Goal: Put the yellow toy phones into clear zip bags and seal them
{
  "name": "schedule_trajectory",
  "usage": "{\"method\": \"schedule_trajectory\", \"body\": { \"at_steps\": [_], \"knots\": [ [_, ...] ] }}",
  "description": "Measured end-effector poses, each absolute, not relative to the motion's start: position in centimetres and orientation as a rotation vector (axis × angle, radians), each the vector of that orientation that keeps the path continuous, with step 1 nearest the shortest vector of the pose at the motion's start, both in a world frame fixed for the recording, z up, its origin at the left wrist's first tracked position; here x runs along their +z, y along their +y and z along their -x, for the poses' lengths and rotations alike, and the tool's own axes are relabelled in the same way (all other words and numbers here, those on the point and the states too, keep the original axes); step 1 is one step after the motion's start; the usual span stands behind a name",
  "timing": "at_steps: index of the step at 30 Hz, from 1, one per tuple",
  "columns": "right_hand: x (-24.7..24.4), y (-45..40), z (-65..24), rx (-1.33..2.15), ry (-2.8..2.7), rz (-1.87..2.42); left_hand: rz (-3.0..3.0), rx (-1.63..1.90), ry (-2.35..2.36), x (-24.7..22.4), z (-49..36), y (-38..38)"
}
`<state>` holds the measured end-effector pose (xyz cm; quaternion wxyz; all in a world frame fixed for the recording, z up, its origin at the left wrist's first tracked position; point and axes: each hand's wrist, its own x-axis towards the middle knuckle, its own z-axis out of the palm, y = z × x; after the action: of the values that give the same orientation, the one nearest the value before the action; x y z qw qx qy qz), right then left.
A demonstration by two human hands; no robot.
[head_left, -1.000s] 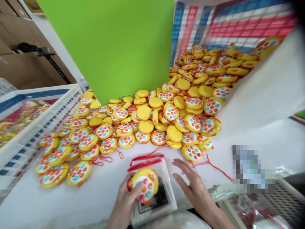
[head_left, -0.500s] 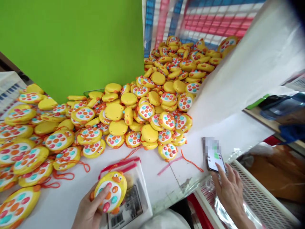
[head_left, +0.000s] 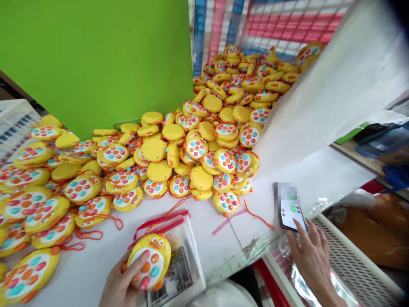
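Note:
My left hand [head_left: 123, 277] grips a yellow duck-shaped toy [head_left: 155, 260] with coloured dots on a white belly, thumb across its front. Beneath the toy lies a clear zip bag [head_left: 191, 256] with a red edge and a printed card inside. At the right, my right hand [head_left: 311, 256] has its fingers apart, the index fingertip on the lower screen of a phone [head_left: 289, 209]. The phone lies on the white table [head_left: 223, 251] near its edge. A large pile of similar toys [head_left: 156, 149] with orange cords spreads behind both hands.
A green panel [head_left: 105, 64] stands behind the pile. White sheeting [head_left: 313, 98] rises at the right. Below the table's right edge sits a white perforated basket [head_left: 351, 260] with clear plastic. Another white basket [head_left: 19, 123] is at the far left.
The whole view has shifted slightly. My left hand still holds the toy, and my right index finger remains at the phone's screen.

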<state>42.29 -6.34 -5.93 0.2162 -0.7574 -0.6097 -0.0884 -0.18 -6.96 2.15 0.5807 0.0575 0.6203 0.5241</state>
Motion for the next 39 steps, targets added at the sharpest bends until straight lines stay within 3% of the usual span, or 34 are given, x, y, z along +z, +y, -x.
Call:
{"method": "schedule_trajectory", "body": {
  "at_steps": [3, 10, 14, 19, 27, 39],
  "knots": [
    [-3.8, -6.8, -38.6, 0.057, -1.603, 1.975, -0.177, 1.223, 1.408, 2.5, -0.3, -7.0],
    [0.2, -6.1, -23.7, 1.394, -1.447, 1.474, -0.265, 1.254, 1.174, 2.4, -3.0, -7.2],
    [0.5, -5.3, -19.1, 1.811, -1.235, 1.139, -0.155, 1.328, 1.101, 2.0, -3.5, -7.8],
    [-0.3, -5.1, -18.5, 1.942, -1.06, 1.055, -0.074, 1.341, 1.055, 1.9, -3.4, -8.2],
    [-0.3, -4.9, -18.1, 1.897, -1.003, 1.108, -0.499, 1.111, 1.188, 3.1, -2.8, -8.8],
    [0.3, -5.6, -18.2, 1.939, -0.93, 1.174, -0.436, 1.108, 1.236, 2.0, -2.6, -8.8]
  ]
}}
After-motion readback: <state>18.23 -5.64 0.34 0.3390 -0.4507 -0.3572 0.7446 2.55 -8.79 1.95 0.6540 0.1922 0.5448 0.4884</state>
